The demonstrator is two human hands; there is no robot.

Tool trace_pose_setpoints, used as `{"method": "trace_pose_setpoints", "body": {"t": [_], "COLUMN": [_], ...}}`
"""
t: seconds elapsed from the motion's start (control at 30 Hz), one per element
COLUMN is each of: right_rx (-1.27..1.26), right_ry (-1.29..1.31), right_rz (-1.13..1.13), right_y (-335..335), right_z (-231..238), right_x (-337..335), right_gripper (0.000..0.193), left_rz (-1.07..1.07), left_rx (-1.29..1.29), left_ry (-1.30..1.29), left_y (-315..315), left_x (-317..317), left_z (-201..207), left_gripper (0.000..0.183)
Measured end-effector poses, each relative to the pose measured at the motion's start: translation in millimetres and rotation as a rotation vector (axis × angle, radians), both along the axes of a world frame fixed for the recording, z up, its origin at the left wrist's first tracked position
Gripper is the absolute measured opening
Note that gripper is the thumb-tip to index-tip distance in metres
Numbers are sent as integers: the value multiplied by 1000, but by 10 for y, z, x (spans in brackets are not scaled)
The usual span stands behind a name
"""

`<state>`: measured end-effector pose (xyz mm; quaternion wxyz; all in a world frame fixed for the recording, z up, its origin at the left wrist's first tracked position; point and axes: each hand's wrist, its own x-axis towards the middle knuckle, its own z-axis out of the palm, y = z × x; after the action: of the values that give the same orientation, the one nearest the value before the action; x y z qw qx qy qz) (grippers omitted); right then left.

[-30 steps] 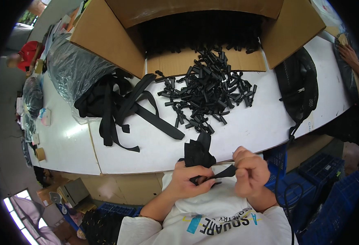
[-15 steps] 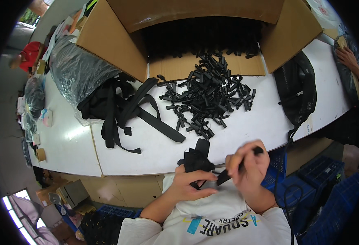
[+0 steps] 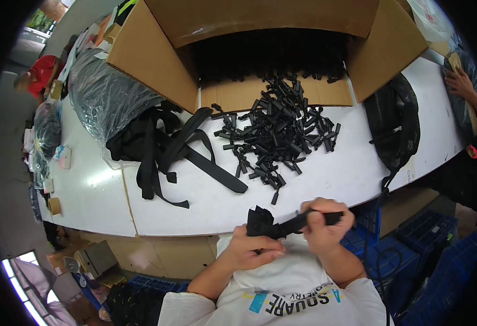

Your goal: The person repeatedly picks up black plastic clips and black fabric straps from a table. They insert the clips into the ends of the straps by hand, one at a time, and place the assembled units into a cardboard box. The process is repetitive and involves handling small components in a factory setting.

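Note:
My left hand [image 3: 256, 251] is closed round a bunched black webbing strap [image 3: 260, 223], whose folded ends stick up above the fingers. A length of this strap runs across to my right hand [image 3: 329, 225], which grips it with the thumb on top, and a short end shows past the fingers. Both hands are close to my body, at the table's near edge. Beyond them lies a heap of small black plastic pieces [image 3: 276, 125], with one piece [image 3: 275, 196] apart on its near side. Loose black straps [image 3: 214, 169] lie to the left of the heap.
An open cardboard box [image 3: 151, 54] full of dark pieces lies behind the heap. Left of it is a clear plastic bag [image 3: 111, 79]; to the right, a black mesh bag [image 3: 393, 122]. Blue crates [image 3: 428, 228] stand below at right. Another person's hand [image 3: 461, 84] is at far right.
My right hand has turned and now draws the strap out sideways from the bundle. The bundle in my left hand has changed shape, its tall upright end no longer showing.

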<state>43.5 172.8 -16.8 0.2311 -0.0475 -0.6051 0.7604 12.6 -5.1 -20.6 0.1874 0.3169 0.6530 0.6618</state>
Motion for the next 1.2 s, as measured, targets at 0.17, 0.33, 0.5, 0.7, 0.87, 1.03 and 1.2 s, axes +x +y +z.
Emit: {"method": "trace_pose_setpoints", "body": {"t": [0.17, 0.33, 0.5, 0.7, 0.87, 1.03, 1.2], "right_rx": [-197, 174, 497, 316, -486, -159, 403], "right_ry": [184, 338, 207, 79, -305, -111, -47], "right_rz": [-298, 311, 690, 628, 395, 250, 244], "right_y": [298, 548, 96, -34, -331, -294, -113], "right_z": [119, 287, 254, 155, 3, 82, 253], "right_x": [97, 103, 58, 47, 319, 254, 102], "right_gripper": [24, 24, 15, 14, 32, 31, 16], "left_rz": [194, 420, 67, 61, 85, 123, 266], "left_rx": [23, 108, -81, 80, 16, -25, -186], "left_ry": [48, 27, 340, 294, 306, 313, 368], "left_y": [-271, -475, 20, 28, -17, -14, -74], "left_x": [-63, -32, -120, -11, 29, 44, 135], "left_z": [26, 238, 437, 176, 90, 179, 266], "left_gripper": [7, 31, 36, 31, 27, 19, 20]}}
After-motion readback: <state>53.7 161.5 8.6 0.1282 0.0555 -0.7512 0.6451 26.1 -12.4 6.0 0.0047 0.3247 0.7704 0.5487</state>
